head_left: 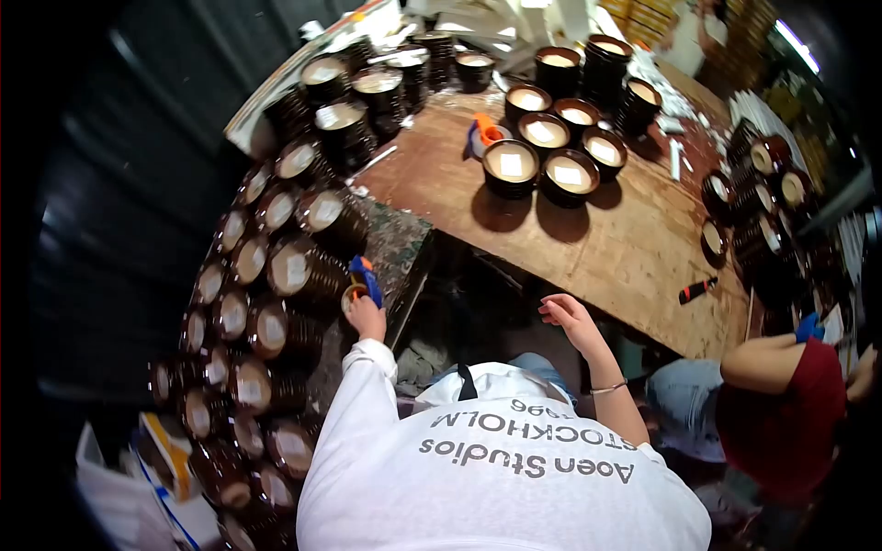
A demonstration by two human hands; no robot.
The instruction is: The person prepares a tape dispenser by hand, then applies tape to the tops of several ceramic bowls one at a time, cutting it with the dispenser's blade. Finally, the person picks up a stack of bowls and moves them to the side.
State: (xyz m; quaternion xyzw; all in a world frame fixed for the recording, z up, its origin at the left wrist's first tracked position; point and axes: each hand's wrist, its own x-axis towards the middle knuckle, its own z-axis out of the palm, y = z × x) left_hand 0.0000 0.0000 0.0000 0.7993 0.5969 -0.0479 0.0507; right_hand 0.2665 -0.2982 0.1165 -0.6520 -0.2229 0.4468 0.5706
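At the left, my left hand is closed on a blue and orange tape dispenser with a roll of tape. It is beside the stacked dark brown bowls, which lie tipped on their sides with white labels in their pale insides. My right hand hovers by the table's front edge, holding nothing, its fingers loosely bent and apart. Beyond it, upright stacks of the same brown bowls stand on the wooden table. Another orange tape dispenser is just left of them.
More bowl stacks crowd the far left corner, near white packing pieces. A red and black tool lies at the table's right side. A person in a red top works at the right, beside further bowls.
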